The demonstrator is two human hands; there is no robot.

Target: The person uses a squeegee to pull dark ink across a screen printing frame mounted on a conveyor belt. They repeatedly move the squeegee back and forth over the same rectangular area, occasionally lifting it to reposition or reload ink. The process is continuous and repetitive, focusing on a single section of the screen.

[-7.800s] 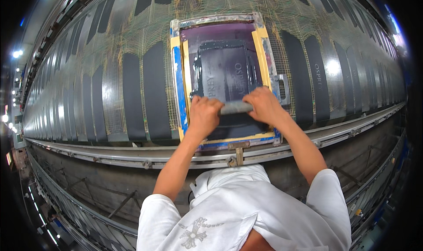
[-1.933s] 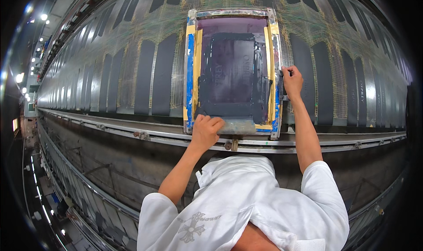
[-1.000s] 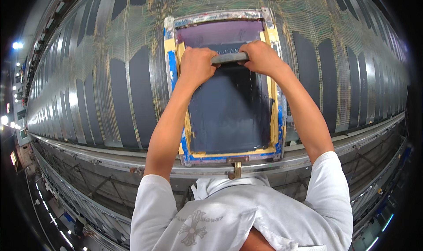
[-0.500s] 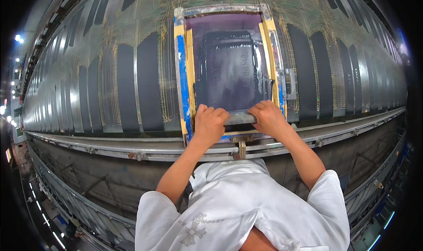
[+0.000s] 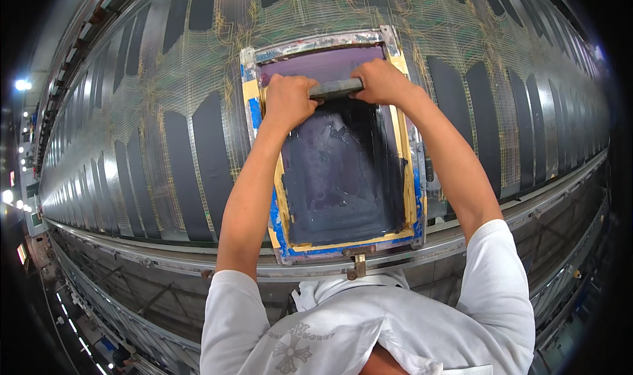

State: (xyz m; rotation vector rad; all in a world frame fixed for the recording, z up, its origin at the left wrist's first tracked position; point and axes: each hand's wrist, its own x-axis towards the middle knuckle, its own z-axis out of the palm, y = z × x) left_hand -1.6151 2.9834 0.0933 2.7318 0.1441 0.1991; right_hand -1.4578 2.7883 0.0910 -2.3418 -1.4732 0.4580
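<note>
Upper centre of frame: our left hand [image 5: 290,100], right hand [image 5: 384,82] clasp opposite ends of straight grey squeegee bar [image 5: 337,89]; we judge it stiff, light, perhaps slippery, best held there.

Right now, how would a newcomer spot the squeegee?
On the long table lies a rectangular frame with blue and yellow edges. Near its far end, the squeegee is the grey bar gripped by left hand and right hand, the only thing held.

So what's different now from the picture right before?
The gray bar moved away from the body, from the near end of the taped frame toward its far end. The left hand and right hand went with it. Both still grip it, as before.
</note>
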